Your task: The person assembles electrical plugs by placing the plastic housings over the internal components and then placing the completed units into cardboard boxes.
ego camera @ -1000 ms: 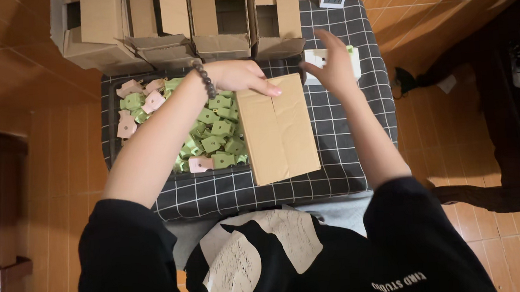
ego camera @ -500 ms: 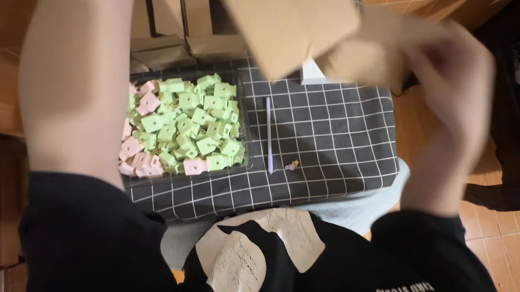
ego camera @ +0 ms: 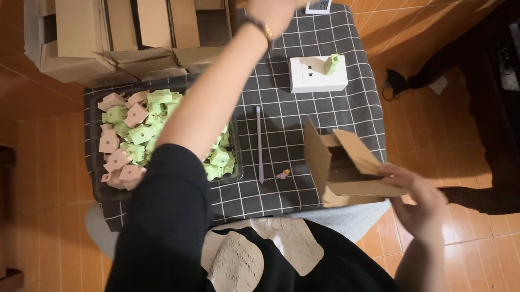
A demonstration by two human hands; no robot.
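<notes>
Small brown cardboard box (ego camera: pixel 345 170), flaps open, tilted, at the table's near right corner, partly past the near edge. Gripped by the right hand (ego camera: pixel 418 204), fingers curled around the lower right flap, thumb on top. Inside of the box in shadow; contents not discernible.

Just left of the box, on the black grid-patterned tablecloth (ego camera: pixel 306 108): a thin lilac stick (ego camera: pixel 260 143) lying roughly parallel to the side edges, and a tiny pink and yellow piece (ego camera: pixel 283 174) beside its near end.

Further left, a dark tray (ego camera: pixel 100 195) heaped with small green and pink pieces (ego camera: pixel 135 137), filling the near left part of the table; partly covered by the left forearm in its black sleeve.

Left hand (ego camera: pixel 272 0) stretched to the far edge, over the row of larger cardboard boxes (ego camera: pixel 121 27) stacked there; blurred, fingers bent downward, whether anything is grasped cannot be told. Beaded bracelet (ego camera: pixel 258 27) at the wrist.

Toward the far right: a white square block (ego camera: pixel 318 73) with one green piece (ego camera: pixel 331 64) on top. At the far right corner, a small white card (ego camera: pixel 319 5).
</notes>
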